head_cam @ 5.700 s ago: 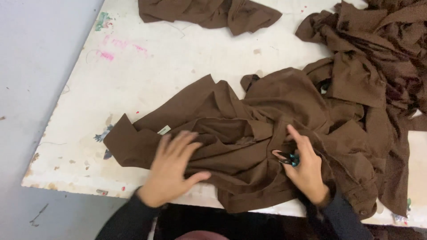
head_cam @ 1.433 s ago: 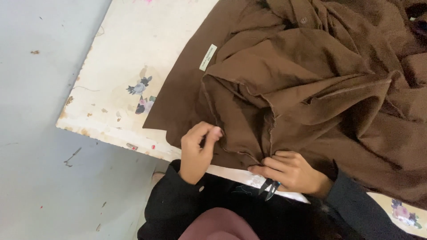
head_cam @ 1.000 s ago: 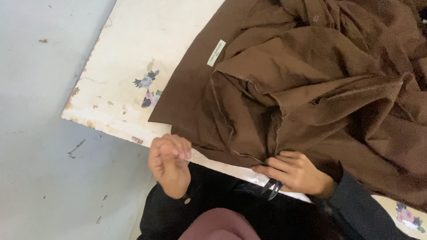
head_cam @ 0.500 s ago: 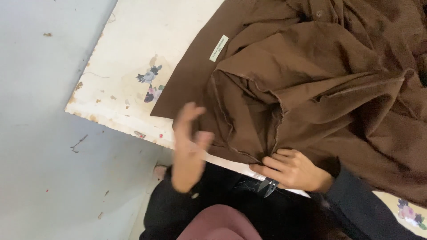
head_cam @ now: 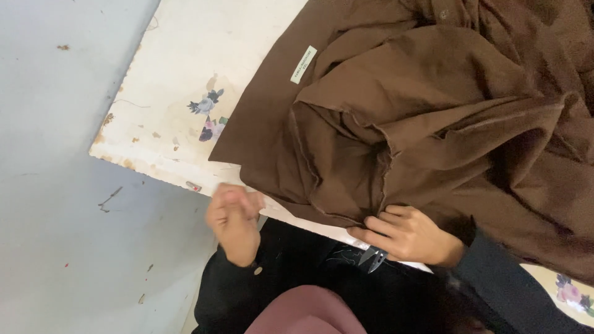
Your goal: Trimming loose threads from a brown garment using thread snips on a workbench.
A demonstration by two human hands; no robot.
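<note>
A brown garment (head_cam: 433, 105) lies crumpled over the near edge of a white table (head_cam: 185, 80); a small white label (head_cam: 303, 64) is sewn on it. My right hand (head_cam: 405, 235) rests its fingers on the garment's folded hem at the table edge and holds small thread snips (head_cam: 372, 258) under the palm, blades pointing down. My left hand (head_cam: 234, 216) hovers, blurred, just off the table edge beside the garment's lower left corner. Its fingers are curled and nothing shows in them.
The table top is worn, with a small flower print (head_cam: 207, 117) near its chipped corner and another flower print (head_cam: 572, 294) at the lower right. Grey floor (head_cam: 62, 185) lies to the left. My dark sleeves and lap fill the bottom.
My left hand let go of the garment's hem, dropped off the table edge, opened briefly, and is now curled near the edge again. My right hand has stayed on the hem with the snips.
</note>
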